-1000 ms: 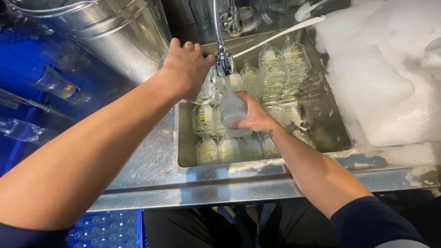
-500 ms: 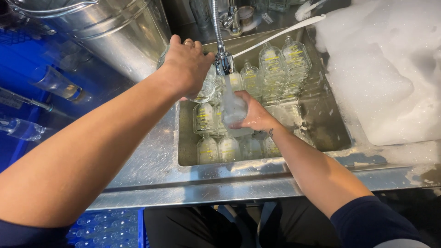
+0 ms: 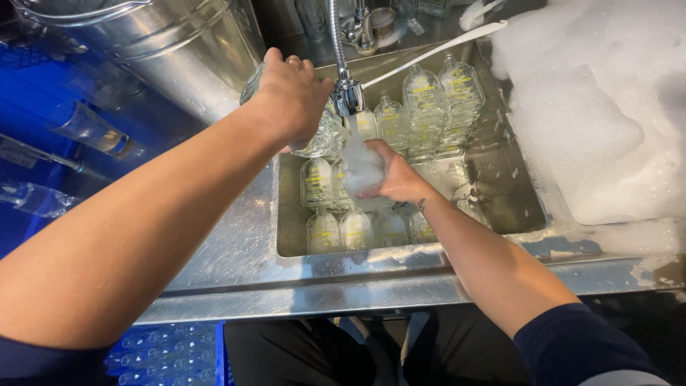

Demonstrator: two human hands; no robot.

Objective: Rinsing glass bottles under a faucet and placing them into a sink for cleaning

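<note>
Dark navy sleeves, ring, small wrist tattoo

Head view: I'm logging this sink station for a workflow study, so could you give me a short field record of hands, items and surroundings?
left hand: grip closed on a clear glass bottle, held beside the faucet nozzle
right hand: holds a foamy glass bottle under the running water
sink: steel basin, many clear glass bottles with yellow print lying in it
right of sink: thick soap foam
left of sink: large metal bucket, blue crate with glassware
</note>
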